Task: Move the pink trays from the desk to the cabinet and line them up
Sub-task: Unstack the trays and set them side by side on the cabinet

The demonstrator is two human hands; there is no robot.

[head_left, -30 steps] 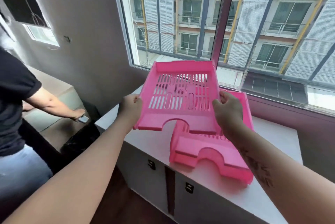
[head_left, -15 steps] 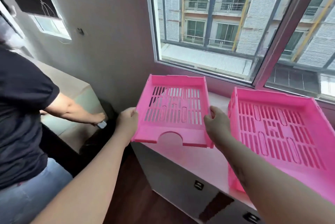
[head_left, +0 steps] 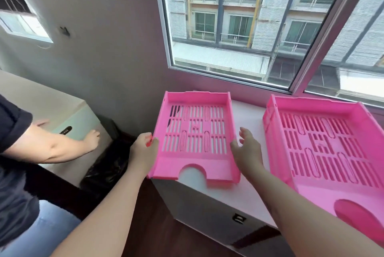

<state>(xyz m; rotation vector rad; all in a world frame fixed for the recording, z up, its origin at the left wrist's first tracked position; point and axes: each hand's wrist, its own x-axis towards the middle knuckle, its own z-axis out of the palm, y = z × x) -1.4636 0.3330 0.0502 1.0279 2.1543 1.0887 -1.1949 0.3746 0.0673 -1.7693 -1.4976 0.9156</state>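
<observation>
A slotted pink tray [head_left: 195, 134] lies flat on the left end of the white cabinet [head_left: 247, 192], its left edge about level with the cabinet's left end. My left hand [head_left: 143, 148] grips the tray's left rim. My right hand [head_left: 247, 150] is beside its right rim with the fingers spread, just off the plastic. A second pink tray [head_left: 328, 146] rests on the cabinet to the right, a gap of bare top between the two.
A window [head_left: 249, 28] runs along the wall behind the cabinet. Another person [head_left: 22, 152] stands at the left, an arm stretched over a beige desk [head_left: 52, 98]. A black bin bag [head_left: 108, 165] sits on the floor between desk and cabinet.
The tray I held in the air has come down onto the cabinet's left end. My right hand has let go of its right rim and opened.
</observation>
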